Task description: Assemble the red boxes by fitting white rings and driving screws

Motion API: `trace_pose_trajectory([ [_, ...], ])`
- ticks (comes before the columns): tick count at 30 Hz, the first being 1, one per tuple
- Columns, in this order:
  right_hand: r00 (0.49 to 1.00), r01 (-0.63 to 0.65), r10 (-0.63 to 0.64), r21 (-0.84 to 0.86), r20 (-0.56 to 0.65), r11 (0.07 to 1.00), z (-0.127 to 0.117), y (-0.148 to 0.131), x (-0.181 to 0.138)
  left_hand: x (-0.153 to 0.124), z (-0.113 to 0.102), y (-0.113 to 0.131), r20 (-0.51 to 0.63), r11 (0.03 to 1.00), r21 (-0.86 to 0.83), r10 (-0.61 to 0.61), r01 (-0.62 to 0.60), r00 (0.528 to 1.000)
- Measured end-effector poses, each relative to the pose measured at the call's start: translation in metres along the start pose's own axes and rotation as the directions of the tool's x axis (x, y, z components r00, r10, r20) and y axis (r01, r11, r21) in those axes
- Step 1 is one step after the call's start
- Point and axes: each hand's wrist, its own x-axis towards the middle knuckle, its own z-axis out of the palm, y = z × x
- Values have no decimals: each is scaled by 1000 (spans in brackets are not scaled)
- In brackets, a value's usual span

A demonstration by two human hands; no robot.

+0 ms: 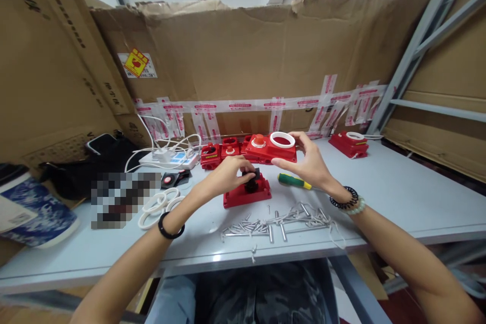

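My left hand is closed, its thumb and fingers pinching a black part that stands up in a red base. Behind it, my right hand grips the right end of a red housing cover, thumb in front and fingers at the far side. The cover carries a red dome button and a white ring around a round opening. Just below my right hand lies a green and yellow screwdriver handle. Fingers partly hide the black part.
Loose screws and metal pins with string lie near the front edge. White rings, a power strip and a patterned cup are left. More red housings sit behind; another is far right. Cardboard walls the back.
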Motion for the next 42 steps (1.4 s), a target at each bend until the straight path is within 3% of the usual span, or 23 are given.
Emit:
trace_pose_trajectory([
  [22, 999, 0, -1, 3, 40, 1000, 4, 0, -2, -3, 10, -5, -8, 998, -9, -58, 58, 998],
  [28, 999, -5, 5, -12, 41, 1000, 3, 2, -2, -14, -12, -6, -113, 999, 9, -31, 32, 993],
  [31, 999, -7, 8, -17, 40, 1000, 3, 2, -2, -37, -32, -25, -137, 987, 92, -116, 130, 984],
  [33, 999, -8, 9, -19, 43, 1000, 4, 3, -2, -57, -41, -48, -45, 949, 183, -252, 256, 967],
  [36, 998, -5, 7, -21, 57, 1000, 4, 4, -2, -86, -43, -84, 54, 865, 302, -435, 400, 899],
  [39, 998, -4, 6, -29, 60, 1000, 5, 5, -2, -103, -39, -103, 89, 856, 310, -459, 414, 884],
  [42, 998, -1, 3, -33, 57, 999, 5, 5, -2, -108, -37, -104, 121, 863, 269, -470, 427, 874],
])
